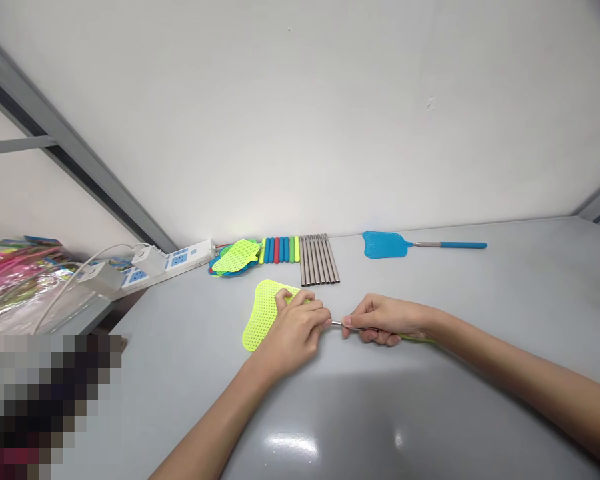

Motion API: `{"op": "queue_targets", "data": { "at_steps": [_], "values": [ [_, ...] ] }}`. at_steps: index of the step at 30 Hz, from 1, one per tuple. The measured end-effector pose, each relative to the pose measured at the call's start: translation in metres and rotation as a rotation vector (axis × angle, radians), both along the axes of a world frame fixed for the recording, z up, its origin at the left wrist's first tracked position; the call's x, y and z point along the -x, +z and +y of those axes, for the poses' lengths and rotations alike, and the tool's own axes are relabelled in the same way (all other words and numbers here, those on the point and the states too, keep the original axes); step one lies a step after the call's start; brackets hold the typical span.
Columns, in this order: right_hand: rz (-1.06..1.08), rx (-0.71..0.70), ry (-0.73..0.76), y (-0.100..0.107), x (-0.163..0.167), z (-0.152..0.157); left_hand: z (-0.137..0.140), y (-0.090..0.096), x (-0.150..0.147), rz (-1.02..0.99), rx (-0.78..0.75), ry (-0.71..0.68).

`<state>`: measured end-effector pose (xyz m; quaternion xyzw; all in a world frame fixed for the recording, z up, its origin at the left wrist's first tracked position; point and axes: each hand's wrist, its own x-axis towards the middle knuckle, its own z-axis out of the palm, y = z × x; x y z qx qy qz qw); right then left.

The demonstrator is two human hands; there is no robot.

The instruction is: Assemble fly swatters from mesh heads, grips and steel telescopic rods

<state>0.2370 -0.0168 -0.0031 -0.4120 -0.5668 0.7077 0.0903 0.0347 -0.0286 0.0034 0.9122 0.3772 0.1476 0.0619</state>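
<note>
A yellow-green fly swatter lies across both hands, its perforated head (263,313) sticking out to the left. My left hand (300,327) is closed around the neck where head and rod meet, hiding that joint. A short stretch of thin metal rod (336,324) shows between the hands. My right hand (377,320) grips the rod, thumb on top. Part of a yellow-green handle (416,339) appears below my right wrist; the rest is covered. Just beyond my left hand, several metal tubes (320,260) lie side by side.
A blue fly swatter (386,245) lies at the back right. Behind the hands are a row of coloured grips (280,250) and a pile of swatter heads (237,257). A power strip (180,263) with plugged adapters and plastic-wrapped items (20,280) occupy the left.
</note>
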Motion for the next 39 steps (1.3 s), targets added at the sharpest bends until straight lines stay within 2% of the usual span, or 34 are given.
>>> {"op": "queue_targets", "data": {
  "at_steps": [25, 35, 39],
  "values": [
    [0.029, 0.053, 0.027, 0.0, -0.005, 0.003, 0.001, -0.001, 0.004, -0.015, -0.016, 0.028],
    [0.068, 0.102, 0.043, 0.001, -0.007, 0.004, -0.011, -0.001, -0.007, -0.091, 0.007, 0.075],
    [0.106, 0.124, 0.026, -0.002, -0.007, 0.005, -0.016, -0.002, -0.012, -0.159, 0.014, 0.039]
  ]
}}
